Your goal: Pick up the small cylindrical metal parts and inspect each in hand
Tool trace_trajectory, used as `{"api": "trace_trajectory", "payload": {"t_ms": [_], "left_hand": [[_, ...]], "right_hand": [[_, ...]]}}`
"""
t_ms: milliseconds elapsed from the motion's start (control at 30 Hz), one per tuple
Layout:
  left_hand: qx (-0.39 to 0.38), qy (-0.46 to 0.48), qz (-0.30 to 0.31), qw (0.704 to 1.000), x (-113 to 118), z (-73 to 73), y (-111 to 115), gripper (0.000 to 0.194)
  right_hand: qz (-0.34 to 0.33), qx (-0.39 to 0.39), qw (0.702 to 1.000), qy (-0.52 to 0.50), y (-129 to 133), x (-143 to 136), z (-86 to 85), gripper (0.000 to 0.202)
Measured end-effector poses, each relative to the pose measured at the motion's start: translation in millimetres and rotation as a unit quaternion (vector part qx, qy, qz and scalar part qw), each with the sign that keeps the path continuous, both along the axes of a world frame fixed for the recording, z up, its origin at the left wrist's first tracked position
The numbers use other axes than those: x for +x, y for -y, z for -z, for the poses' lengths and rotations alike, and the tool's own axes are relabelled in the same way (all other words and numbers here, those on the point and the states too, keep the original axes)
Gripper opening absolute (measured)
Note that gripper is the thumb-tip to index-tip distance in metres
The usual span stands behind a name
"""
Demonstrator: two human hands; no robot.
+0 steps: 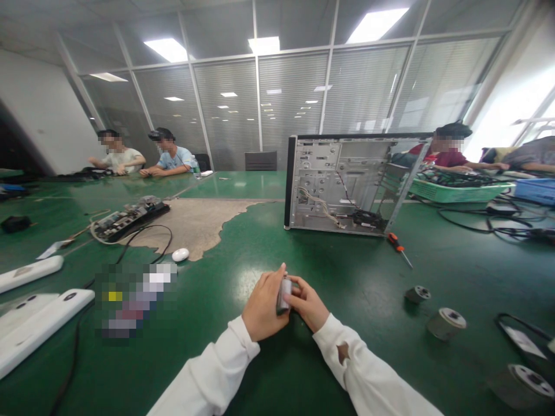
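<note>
Near the middle of the green table (260, 242), a small grey metallic piece (284, 294) is held between both hands. My left hand (265, 303) wraps round its left side, the fingers pressed together. From the right, my right hand (309, 303) pinches the same piece with thumb and fingers. The fingers cover part of the piece, so its full shape is hidden.
An open computer case (347, 185) stands beyond my hands, with an orange screwdriver (396, 244) beside it. Several metal cylinders (446, 323) lie at right. White casings (47, 329), cables and a circuit assembly (130, 218) are at left. Other people sit farther back.
</note>
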State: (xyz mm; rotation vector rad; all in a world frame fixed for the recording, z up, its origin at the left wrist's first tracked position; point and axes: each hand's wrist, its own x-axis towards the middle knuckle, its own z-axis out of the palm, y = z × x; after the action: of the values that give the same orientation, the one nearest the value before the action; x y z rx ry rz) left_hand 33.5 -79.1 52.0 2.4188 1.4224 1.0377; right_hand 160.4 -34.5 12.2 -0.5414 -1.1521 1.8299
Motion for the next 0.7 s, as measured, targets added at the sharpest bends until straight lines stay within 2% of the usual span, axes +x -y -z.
{"api": "trace_trajectory", "payload": {"t_ms": [167, 467, 700], "left_hand": [[-0.017, 0.053, 0.016, 0.998, -0.2, 1.6, -0.5, 0.090], [-0.051, 0.121, 0.035, 0.991, 1.7, 7.0, -1.6, 0.092], [-0.057, 0.144, 0.030, 0.988, 1.7, 6.5, -1.0, 0.092]], "right_hand": [[-0.040, -0.094, 0.994, -0.036, 2.3, 4.9, -11.4, 0.041], [-0.107, -0.118, 0.981, -0.108, -0.2, 8.1, -12.8, 0.039], [-0.134, -0.114, 0.981, -0.083, 0.7, 10.3, -15.4, 0.038]]}}
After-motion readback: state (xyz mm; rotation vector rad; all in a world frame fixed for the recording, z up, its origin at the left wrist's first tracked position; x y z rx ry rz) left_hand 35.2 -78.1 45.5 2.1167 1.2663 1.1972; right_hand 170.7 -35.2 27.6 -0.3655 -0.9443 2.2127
